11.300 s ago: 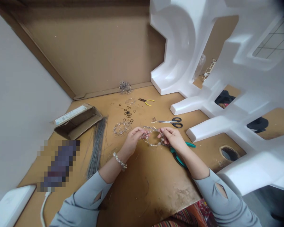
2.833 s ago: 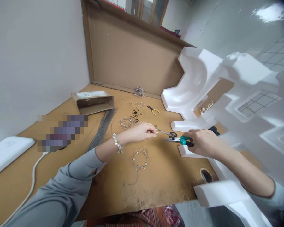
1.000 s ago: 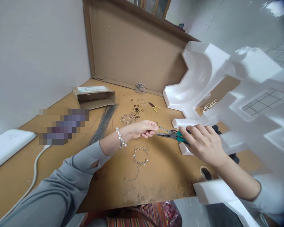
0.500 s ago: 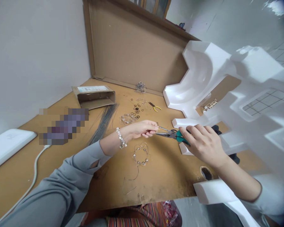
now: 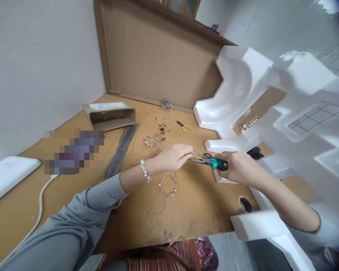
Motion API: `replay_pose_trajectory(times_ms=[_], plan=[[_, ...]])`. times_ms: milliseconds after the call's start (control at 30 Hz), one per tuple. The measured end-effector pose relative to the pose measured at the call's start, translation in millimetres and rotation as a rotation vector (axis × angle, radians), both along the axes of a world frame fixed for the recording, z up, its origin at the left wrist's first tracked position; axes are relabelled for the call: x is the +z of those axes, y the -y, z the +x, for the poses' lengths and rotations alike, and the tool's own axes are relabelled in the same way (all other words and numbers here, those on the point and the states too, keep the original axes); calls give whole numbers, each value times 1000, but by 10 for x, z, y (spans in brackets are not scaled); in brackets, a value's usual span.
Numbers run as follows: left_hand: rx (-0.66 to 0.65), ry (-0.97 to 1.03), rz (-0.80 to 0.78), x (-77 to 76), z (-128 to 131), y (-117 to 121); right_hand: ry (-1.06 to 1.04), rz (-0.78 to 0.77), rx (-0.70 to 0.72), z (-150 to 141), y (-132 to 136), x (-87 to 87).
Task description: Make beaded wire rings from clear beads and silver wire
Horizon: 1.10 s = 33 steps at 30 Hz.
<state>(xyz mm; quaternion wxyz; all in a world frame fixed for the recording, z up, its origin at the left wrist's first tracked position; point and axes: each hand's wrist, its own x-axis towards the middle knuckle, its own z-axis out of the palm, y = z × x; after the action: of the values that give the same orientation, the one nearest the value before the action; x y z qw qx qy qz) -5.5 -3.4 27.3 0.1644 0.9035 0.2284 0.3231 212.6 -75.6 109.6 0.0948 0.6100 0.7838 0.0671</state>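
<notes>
My right hand (image 5: pixel 237 167) is wrapped round the green and black handles of long-nose pliers (image 5: pixel 205 160), whose jaws point left. Beside the jaws shows a dark loop with a thin metal shaft, perhaps scissors; I cannot tell whether the hand holds it. My left hand (image 5: pixel 176 156) is closed in a pinch at the tips of the jaws, and what its fingers grip is hidden. Below it on the table lies a beaded wire ring (image 5: pixel 167 184) with a loose wire tail. Behind the left hand rests another beaded wire piece (image 5: pixel 151 142).
A bundle of grey wires (image 5: pixel 121 150) lies left of the hands, by an open cardboard box (image 5: pixel 111 122). Small dark rings (image 5: pixel 161 131) and yellow-handled pliers (image 5: pixel 184 126) lie farther back. White foam packing (image 5: pixel 237 82) borders the right; a table hole (image 5: pixel 245 203) is near the front.
My left hand has turned so its back faces up, hiding its fingertips. The right hand has rolled over, with its fingers now curled round the pliers' handles. The view shifted slightly.
</notes>
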Motion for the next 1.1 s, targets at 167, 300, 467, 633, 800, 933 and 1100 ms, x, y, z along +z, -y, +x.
replay_pose_trajectory(times_ms=[167,300,467,633,800,933,1100], plan=[[69,40,-180,-76,-5,-85,-156,1,-28,18,58,-90],[-12,164,-394,-153,-4,-188,-280,11,-150,110,124,-165],[-280,331,-746,-137,-17,-244,-307,-58,-236,243,199,-610],[-334,363,-890,-96,-40,-232,-83,23,-303,127,244,-1215],[-234,247,-663,-61,-50,-197,-27,128,-251,-32,245,-1456],[-126,106,-326,-7,-71,-159,-15,170,-226,-75,266,-1518],[-140,-85,-167,30,-105,-138,-153,231,-162,-95,227,-1400]])
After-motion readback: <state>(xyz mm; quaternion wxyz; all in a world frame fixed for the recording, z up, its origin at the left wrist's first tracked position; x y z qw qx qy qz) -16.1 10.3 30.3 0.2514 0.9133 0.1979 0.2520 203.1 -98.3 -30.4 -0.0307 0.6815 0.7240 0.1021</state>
